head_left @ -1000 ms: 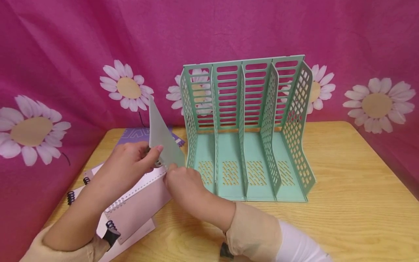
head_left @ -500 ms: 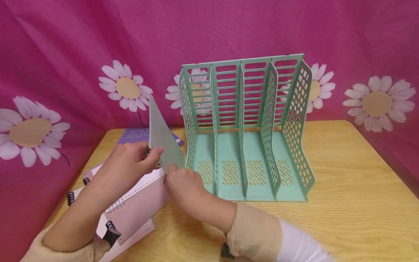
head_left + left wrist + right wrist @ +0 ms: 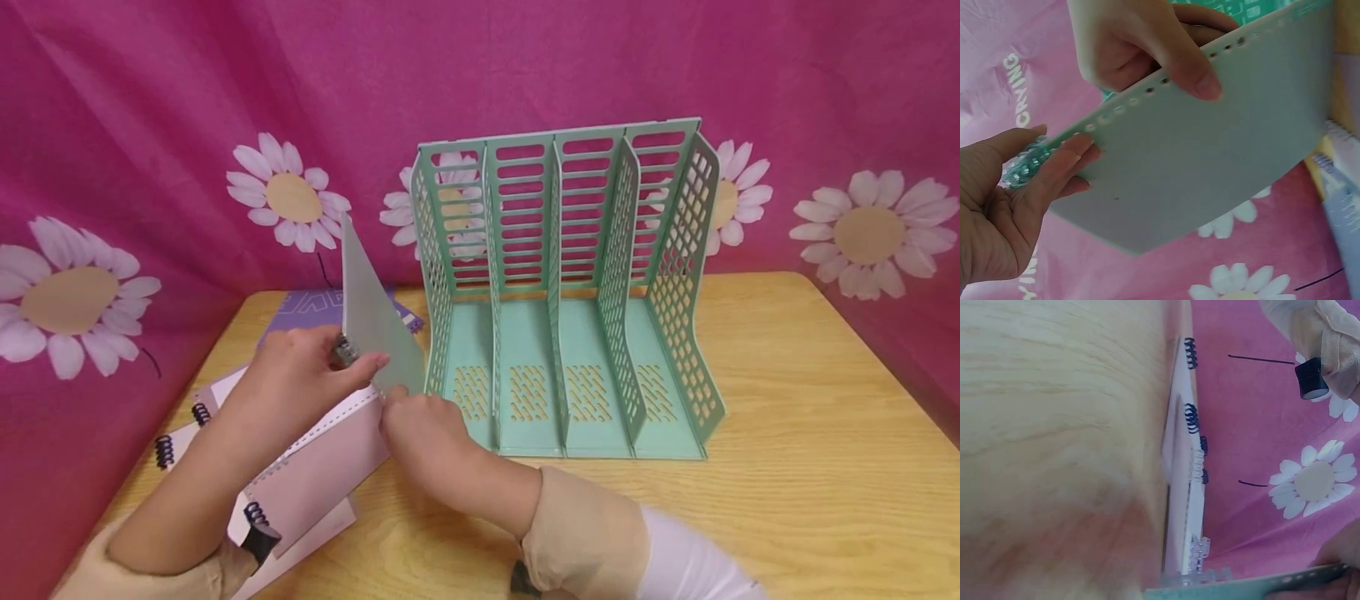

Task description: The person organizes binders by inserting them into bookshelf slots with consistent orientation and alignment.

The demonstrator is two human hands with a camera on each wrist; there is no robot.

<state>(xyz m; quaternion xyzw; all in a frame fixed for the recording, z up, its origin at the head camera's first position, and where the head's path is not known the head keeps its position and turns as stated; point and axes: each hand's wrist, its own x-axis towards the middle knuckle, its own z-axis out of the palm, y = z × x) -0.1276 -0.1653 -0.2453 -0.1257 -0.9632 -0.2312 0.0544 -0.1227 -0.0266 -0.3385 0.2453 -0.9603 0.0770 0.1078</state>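
A pale grey-green notebook (image 3: pixel 378 321) stands tilted on edge above a pile of notebooks, its row of punched holes showing in the left wrist view. My left hand (image 3: pixel 303 367) pinches a clear plastic binding coil (image 3: pixel 1025 165) between thumb and fingers, at one end of that holed edge. Farther along the edge, my right hand (image 3: pixel 423 429) grips the notebook, with the thumb flat on its face in the left wrist view. Part of the coil is hidden by the left fingers. The notebook's edge (image 3: pixel 1210 589) crosses the bottom of the right wrist view.
A mint-green file rack (image 3: pixel 525 446) with several upright compartments stands just right of the hands. Under the left forearm lie ring-bound notebooks, including a pink one (image 3: pixel 341 462); a purple notebook (image 3: pixel 307 308) lies behind. A pink flowered cloth (image 3: pixel 525 58) hangs behind the wooden table (image 3: pixel 810 417).
My left thumb has moved slightly to the right and more of the clear coil shows beneath it. The right hand keeps its grip, nearly in place.
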